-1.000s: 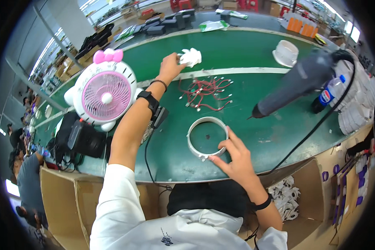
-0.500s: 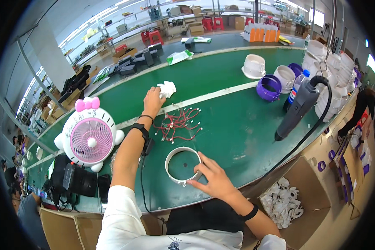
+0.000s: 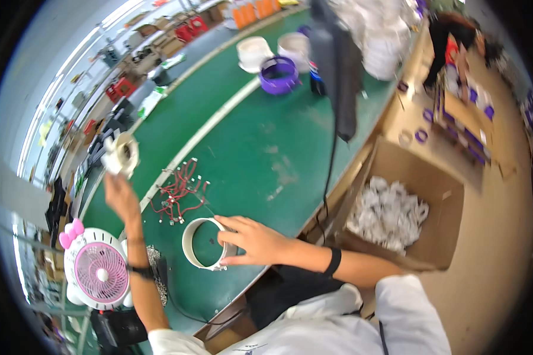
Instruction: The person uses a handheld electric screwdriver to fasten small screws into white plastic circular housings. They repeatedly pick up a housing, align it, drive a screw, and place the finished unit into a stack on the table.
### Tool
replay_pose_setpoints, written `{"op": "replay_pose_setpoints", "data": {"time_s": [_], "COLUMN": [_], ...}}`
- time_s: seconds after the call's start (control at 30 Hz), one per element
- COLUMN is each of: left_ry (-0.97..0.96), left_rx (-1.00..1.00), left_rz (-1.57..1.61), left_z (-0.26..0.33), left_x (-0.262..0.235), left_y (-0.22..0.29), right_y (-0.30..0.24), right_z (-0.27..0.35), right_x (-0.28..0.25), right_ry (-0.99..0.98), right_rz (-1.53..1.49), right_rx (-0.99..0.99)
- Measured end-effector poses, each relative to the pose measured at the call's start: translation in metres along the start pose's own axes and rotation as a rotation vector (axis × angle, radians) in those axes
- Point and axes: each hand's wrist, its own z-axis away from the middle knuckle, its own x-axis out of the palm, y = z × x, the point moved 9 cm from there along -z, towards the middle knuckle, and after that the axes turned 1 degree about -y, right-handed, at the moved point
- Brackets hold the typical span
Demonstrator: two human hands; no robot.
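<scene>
My left hand is raised at the left with a small white plastic part at its fingertips. The part has a round, ring-shaped opening and is blurred. My right hand holds a wide white plastic ring by its right side, thumb below and fingers above. The ring rests on the green tabletop. Between the hands and a little beyond them lies a tangle of red wires with small white connectors.
A pink and white fan stands at the left. A dark electric screwdriver hangs on its cable. Purple and white housings stand farther off. To the right, a cardboard box holds white parts. A person bends at far right.
The view has turned to the right. My left hand has lifted the white part off the table. My right hand still grips the ring.
</scene>
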Motion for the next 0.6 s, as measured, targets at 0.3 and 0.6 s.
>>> {"op": "replay_pose_setpoints", "data": {"time_s": [0.3,0.6], "left_ry": [-1.143,-0.966], "left_rx": [-0.303,0.306], "left_rz": [0.688,0.439], "left_z": [0.282,0.33], "left_x": [-0.054,0.055], "left_y": [0.224,0.363], "right_y": [-0.016,-0.008], "right_z": [-0.003,0.01], "right_x": [0.019,0.011], "right_ry": [0.014,0.17], "right_rz": [-0.028,-0.078], "right_rx": [-0.055,-0.108]}}
